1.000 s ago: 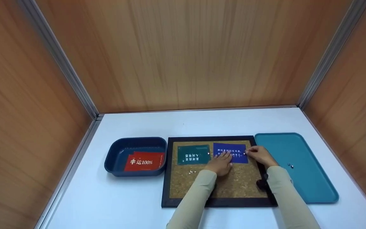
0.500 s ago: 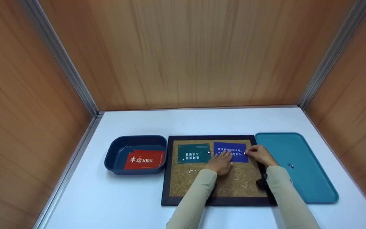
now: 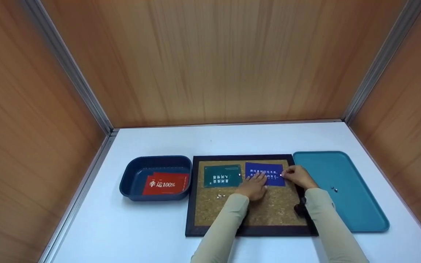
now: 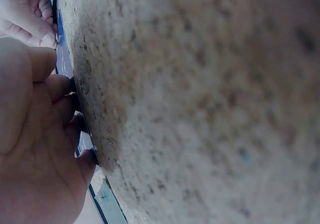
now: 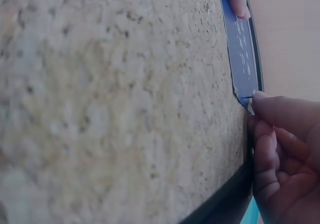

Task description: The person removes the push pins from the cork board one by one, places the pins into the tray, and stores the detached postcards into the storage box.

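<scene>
through my feeds i have the blue card lying on the cork board, to the right of the green card and apart from it. the left hand rests its fingers over the card's lower left part, grasping nothing, simply pressing it down. the right hand pinches a pin between thumb and finger at the card's right edge.

my first worry is the edge itself: with the pin this near it, a push too far out could tear the card or miss it. a sideways push could bend the shaft or let the pin slip, and the fingertips beside it could get pricked. i can't make out whether the point has entered the cork; that spot is small and partly hidden by the fingers. should it be only shallow, letting go early could drop it.

if the left hand eased off, i'd expect the card to twist round the pin and sit crooked. i'd also watch the left sleeve: it lies near the small shiny pieces on the cork, and a careless sweep could scatter them.
</scene>
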